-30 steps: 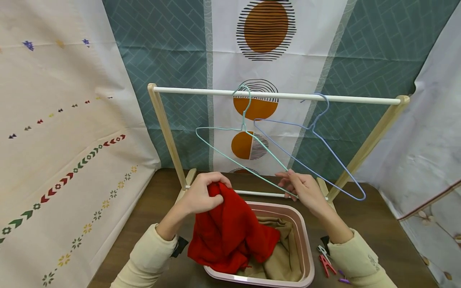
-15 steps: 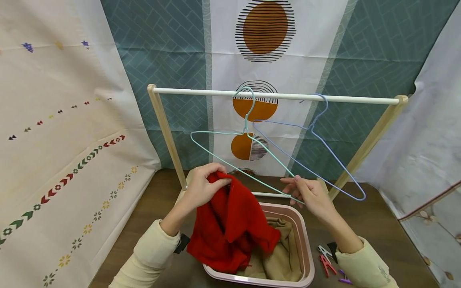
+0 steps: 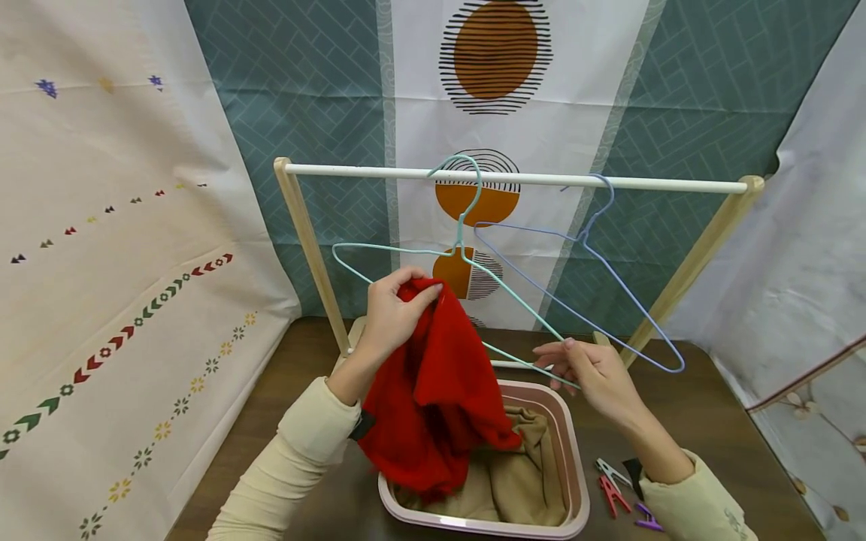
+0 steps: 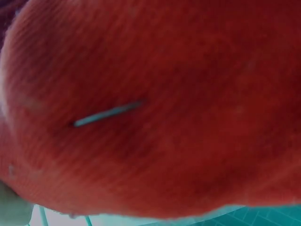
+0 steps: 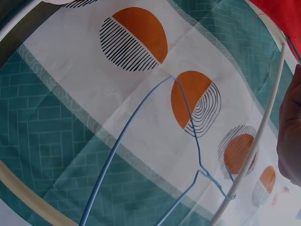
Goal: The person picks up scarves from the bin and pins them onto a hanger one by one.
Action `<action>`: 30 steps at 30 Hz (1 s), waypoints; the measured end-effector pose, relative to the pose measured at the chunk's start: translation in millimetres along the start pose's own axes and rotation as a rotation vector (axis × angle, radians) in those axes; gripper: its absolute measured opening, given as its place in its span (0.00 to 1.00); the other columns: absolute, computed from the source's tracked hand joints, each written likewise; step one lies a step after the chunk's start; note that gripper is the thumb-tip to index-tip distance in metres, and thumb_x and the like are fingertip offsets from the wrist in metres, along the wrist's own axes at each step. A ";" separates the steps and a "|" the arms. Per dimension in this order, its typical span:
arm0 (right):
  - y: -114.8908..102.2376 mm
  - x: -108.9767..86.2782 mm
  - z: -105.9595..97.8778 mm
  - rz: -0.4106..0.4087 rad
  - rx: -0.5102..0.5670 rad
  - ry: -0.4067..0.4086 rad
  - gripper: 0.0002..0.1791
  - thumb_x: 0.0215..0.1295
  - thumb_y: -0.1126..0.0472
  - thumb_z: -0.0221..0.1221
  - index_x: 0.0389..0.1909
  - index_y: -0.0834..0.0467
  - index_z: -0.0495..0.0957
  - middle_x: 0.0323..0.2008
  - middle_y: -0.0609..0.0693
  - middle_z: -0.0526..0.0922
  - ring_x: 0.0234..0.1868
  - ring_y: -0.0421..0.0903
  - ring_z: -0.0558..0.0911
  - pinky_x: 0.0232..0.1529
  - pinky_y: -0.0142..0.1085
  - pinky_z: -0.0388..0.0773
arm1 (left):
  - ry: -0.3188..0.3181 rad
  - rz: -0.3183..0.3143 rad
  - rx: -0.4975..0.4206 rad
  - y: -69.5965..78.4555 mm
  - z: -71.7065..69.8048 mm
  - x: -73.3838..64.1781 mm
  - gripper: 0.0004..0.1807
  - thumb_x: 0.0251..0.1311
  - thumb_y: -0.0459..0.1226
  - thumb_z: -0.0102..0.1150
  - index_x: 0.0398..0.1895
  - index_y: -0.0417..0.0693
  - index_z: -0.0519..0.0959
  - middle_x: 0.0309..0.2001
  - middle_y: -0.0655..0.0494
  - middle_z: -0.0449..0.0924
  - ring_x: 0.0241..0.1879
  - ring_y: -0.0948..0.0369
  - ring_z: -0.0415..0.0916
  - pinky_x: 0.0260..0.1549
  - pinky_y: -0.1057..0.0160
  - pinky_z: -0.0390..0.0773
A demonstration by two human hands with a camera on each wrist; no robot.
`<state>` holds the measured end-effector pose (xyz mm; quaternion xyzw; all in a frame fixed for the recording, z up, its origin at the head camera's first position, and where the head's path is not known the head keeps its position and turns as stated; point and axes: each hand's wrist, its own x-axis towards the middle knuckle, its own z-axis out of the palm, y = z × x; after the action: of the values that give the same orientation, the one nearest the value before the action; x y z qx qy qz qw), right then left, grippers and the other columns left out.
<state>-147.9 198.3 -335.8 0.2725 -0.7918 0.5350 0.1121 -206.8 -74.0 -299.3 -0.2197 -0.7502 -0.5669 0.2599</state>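
My left hand [image 3: 395, 319] pinches the top edge of a red knit garment [image 3: 449, 391], thumb on the near side. The garment hangs down over the pink basket and covers part of a mint-green hanger [image 3: 461, 229]. That hanger hooks over the rack's rod, and my right hand [image 3: 602, 376] holds its right corner between thumb and fingers. In the left wrist view the red garment [image 4: 188, 117] fills nearly everything, with a thin pale strip [image 4: 107, 113] showing against it. At the right edge of the right wrist view, part of the right hand [image 5: 289, 132] appears.
A wooden rack with a white rod [image 3: 365, 173] stands at the back. A blue hanger [image 3: 587, 229] hangs from it on the right. Tan cloth [image 3: 528, 488] lies in the pink basket [image 3: 575, 458]. Grey, red [image 3: 612, 497] and purple [image 3: 647, 518] clothespins lie beside it.
My left hand has raised the red garment up and to the right, in front of the mint hanger. The right hand has drawn the hanger's corner slightly right and down.
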 end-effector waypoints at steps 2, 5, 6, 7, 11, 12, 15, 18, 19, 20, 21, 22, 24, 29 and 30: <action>1.7 0.2 -0.5 -0.056 0.033 -0.024 0.21 0.71 0.68 0.37 0.37 0.65 0.81 0.28 0.54 0.83 0.18 0.41 0.76 0.12 0.33 0.66 | 0.005 -0.012 0.007 -2.3 4.1 4.2 0.04 0.51 0.31 0.63 0.28 0.38 0.79 0.26 0.48 0.78 0.25 0.58 0.71 0.25 0.66 0.70; 4.2 0.4 -1.0 -0.140 0.085 -0.065 0.20 0.71 0.69 0.38 0.36 0.66 0.80 0.30 0.51 0.83 0.20 0.40 0.77 0.13 0.32 0.68 | -0.006 -0.030 0.018 -9.3 9.8 11.1 0.05 0.52 0.33 0.64 0.29 0.38 0.79 0.28 0.48 0.79 0.27 0.58 0.72 0.27 0.65 0.71; 4.4 0.4 -1.1 -0.163 0.099 -0.077 0.19 0.71 0.69 0.38 0.36 0.67 0.80 0.29 0.49 0.83 0.20 0.40 0.78 0.13 0.32 0.68 | -0.014 -0.032 0.024 -10.0 11.2 13.5 0.06 0.52 0.33 0.63 0.30 0.38 0.79 0.28 0.48 0.79 0.27 0.58 0.72 0.27 0.65 0.71; 4.5 0.6 -1.1 -0.187 0.106 -0.088 0.19 0.71 0.69 0.38 0.35 0.69 0.79 0.29 0.47 0.83 0.21 0.39 0.78 0.14 0.31 0.68 | -0.021 -0.037 0.029 -10.2 12.6 16.1 0.06 0.52 0.33 0.63 0.31 0.38 0.79 0.29 0.48 0.79 0.28 0.58 0.72 0.28 0.65 0.72; 4.3 1.5 -1.2 -0.248 0.084 -0.113 0.19 0.71 0.69 0.39 0.33 0.70 0.79 0.27 0.43 0.82 0.22 0.38 0.79 0.16 0.29 0.71 | -0.025 -0.038 0.032 -8.8 17.3 26.9 0.08 0.53 0.33 0.62 0.34 0.36 0.80 0.31 0.47 0.80 0.29 0.57 0.74 0.28 0.65 0.73; 4.2 1.9 -1.3 -0.260 0.076 -0.118 0.19 0.70 0.69 0.39 0.33 0.70 0.79 0.26 0.43 0.82 0.22 0.37 0.79 0.16 0.29 0.71 | -0.020 -0.036 0.022 -8.2 18.8 29.4 0.09 0.53 0.33 0.62 0.35 0.35 0.81 0.32 0.47 0.80 0.30 0.57 0.74 0.28 0.65 0.73; 3.6 2.8 -2.1 -0.292 0.076 -0.137 0.18 0.70 0.71 0.39 0.32 0.70 0.79 0.26 0.44 0.82 0.22 0.36 0.78 0.15 0.28 0.70 | 0.001 -0.052 -0.032 -7.0 23.8 35.5 0.08 0.54 0.32 0.62 0.35 0.36 0.80 0.33 0.47 0.80 0.29 0.58 0.73 0.28 0.66 0.72; 2.6 2.6 -3.5 -0.319 0.091 -0.158 0.17 0.68 0.75 0.39 0.32 0.70 0.79 0.26 0.44 0.82 0.22 0.36 0.78 0.15 0.28 0.70 | 0.026 -0.073 -0.084 -8.0 29.4 39.4 0.06 0.53 0.32 0.62 0.33 0.36 0.80 0.30 0.49 0.79 0.27 0.58 0.71 0.26 0.67 0.70; 2.5 2.5 -4.0 -0.331 0.090 -0.163 0.18 0.67 0.77 0.39 0.31 0.70 0.79 0.26 0.45 0.82 0.22 0.36 0.78 0.15 0.28 0.70 | 0.032 -0.076 -0.097 -8.6 31.1 40.4 0.06 0.53 0.32 0.62 0.31 0.37 0.79 0.28 0.49 0.78 0.26 0.59 0.70 0.25 0.68 0.69; 2.7 2.4 -4.4 -0.344 0.093 -0.169 0.18 0.65 0.79 0.39 0.31 0.70 0.79 0.26 0.45 0.82 0.21 0.35 0.77 0.15 0.27 0.69 | 0.036 -0.071 -0.097 -9.2 32.6 41.3 0.06 0.53 0.33 0.62 0.30 0.37 0.79 0.26 0.49 0.77 0.26 0.59 0.70 0.25 0.67 0.69; 2.9 2.2 -4.9 -0.363 0.082 -0.170 0.18 0.64 0.80 0.39 0.31 0.70 0.79 0.26 0.47 0.83 0.21 0.36 0.77 0.15 0.27 0.69 | 0.034 -0.066 -0.094 -10.2 34.2 42.2 0.06 0.53 0.33 0.63 0.29 0.37 0.79 0.25 0.49 0.77 0.26 0.59 0.69 0.25 0.67 0.68; 3.0 1.8 -5.2 -0.376 0.071 -0.177 0.18 0.63 0.80 0.40 0.31 0.69 0.80 0.27 0.48 0.83 0.22 0.36 0.78 0.17 0.26 0.71 | 0.030 -0.055 -0.078 -11.4 35.7 43.2 0.07 0.53 0.34 0.63 0.29 0.37 0.79 0.25 0.50 0.76 0.26 0.58 0.69 0.25 0.67 0.68; 3.3 0.9 -6.0 -0.413 0.041 -0.188 0.17 0.63 0.80 0.42 0.31 0.68 0.80 0.27 0.49 0.83 0.22 0.36 0.77 0.19 0.25 0.71 | 0.013 -0.037 -0.029 -12.4 38.0 45.3 0.07 0.53 0.35 0.63 0.29 0.38 0.79 0.24 0.50 0.76 0.27 0.58 0.69 0.27 0.67 0.68; 0.6 -0.9 -6.4 -0.450 0.000 -0.238 0.15 0.65 0.75 0.45 0.32 0.67 0.81 0.28 0.52 0.84 0.25 0.37 0.79 0.24 0.27 0.75 | -0.003 -0.048 0.080 -8.1 40.4 53.0 0.09 0.54 0.38 0.63 0.31 0.39 0.80 0.27 0.50 0.78 0.29 0.58 0.71 0.30 0.67 0.69; -0.4 -1.1 -6.1 -0.448 0.000 -0.254 0.14 0.65 0.75 0.45 0.32 0.67 0.81 0.29 0.53 0.84 0.26 0.37 0.80 0.25 0.27 0.76 | 0.000 -0.060 0.079 -5.9 40.4 55.0 0.09 0.54 0.38 0.62 0.31 0.40 0.80 0.27 0.50 0.78 0.29 0.58 0.71 0.30 0.67 0.69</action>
<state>-147.5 204.1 -333.6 0.5061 -0.7195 0.4581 0.1277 -258.4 -34.6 -277.4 -0.1868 -0.7783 -0.5442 0.2515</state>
